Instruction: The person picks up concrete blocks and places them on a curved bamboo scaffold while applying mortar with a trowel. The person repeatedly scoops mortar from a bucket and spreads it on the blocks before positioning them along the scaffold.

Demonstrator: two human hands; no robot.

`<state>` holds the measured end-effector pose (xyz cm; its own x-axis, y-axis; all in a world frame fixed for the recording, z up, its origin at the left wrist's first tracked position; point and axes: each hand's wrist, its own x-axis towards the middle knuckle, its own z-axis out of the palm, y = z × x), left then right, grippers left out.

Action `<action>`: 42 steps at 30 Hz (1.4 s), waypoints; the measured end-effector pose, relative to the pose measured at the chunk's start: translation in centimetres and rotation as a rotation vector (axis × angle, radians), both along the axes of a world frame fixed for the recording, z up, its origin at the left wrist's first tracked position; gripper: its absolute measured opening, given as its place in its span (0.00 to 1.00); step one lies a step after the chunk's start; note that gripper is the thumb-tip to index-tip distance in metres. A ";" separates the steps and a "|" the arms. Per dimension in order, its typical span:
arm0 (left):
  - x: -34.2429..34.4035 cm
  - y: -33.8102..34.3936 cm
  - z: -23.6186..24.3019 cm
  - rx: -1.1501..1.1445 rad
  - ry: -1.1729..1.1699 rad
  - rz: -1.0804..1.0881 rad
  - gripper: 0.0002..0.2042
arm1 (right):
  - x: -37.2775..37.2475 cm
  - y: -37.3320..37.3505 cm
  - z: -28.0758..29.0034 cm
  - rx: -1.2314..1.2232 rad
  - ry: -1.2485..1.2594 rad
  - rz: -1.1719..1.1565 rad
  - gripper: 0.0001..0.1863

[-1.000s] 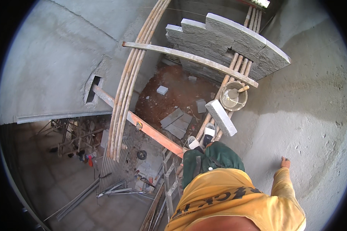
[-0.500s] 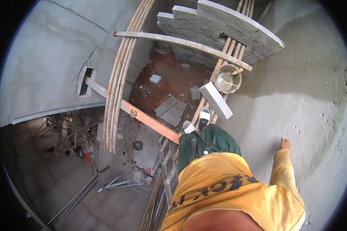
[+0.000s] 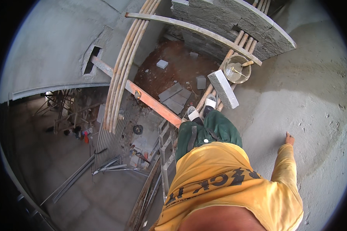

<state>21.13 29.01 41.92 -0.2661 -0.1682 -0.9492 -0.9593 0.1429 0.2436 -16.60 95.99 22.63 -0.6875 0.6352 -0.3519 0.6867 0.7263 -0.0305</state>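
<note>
The right hand [image 3: 290, 138] is at the rough grey cement-plastered wall [image 3: 266, 111], on the right side of the scene. Its fingers are partly straightened, partly bent, and I see no object in it; whether the palm presses the wall, I cannot tell. The left hand is not in view, so its state I cannot tell.

The feet, in pale shoes [image 3: 210, 101], are on the row of round light-brown wooden poles [image 3: 243, 41]. Just beyond them, the long pale-grey rectangular block [image 3: 223, 89] lies slantwise, and at its far right stands the round grey bucket [image 3: 235, 58] with wet grey mortar [image 3: 231, 72] and a wooden-handled tool [image 3: 248, 63].

In my judgement, the wall gives a good support for balance here. It is better to spread the fingers flat, lean only lightly, and place each foot across several poles, since round poles may roll. The shoes should not push the block, because it could tip toward the bucket or fall below.
</note>
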 end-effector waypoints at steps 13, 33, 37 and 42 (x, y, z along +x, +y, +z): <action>3.2 -0.1 0.0 0.007 -0.019 0.009 0.15 | 0.4 0.2 0.0 0.107 0.036 0.136 0.34; 5.5 -3.8 -0.2 0.048 -0.306 -0.290 0.16 | -5.3 -16.7 -3.2 -0.142 -0.239 0.130 0.32; 5.2 -5.2 -2.2 0.052 -0.342 -0.507 0.16 | -9.1 -23.5 -5.6 -0.241 -0.290 0.064 0.33; -4.4 -8.3 -4.4 -0.047 -0.165 -0.121 0.18 | -11.3 -28.4 -7.3 -0.371 -0.416 0.068 0.34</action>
<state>16.73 20.75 37.55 -0.1284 -0.1894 -0.9735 -0.9607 0.2673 0.0747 -27.91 67.61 15.32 -0.4784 0.3761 -0.7935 0.6473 0.7617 -0.0292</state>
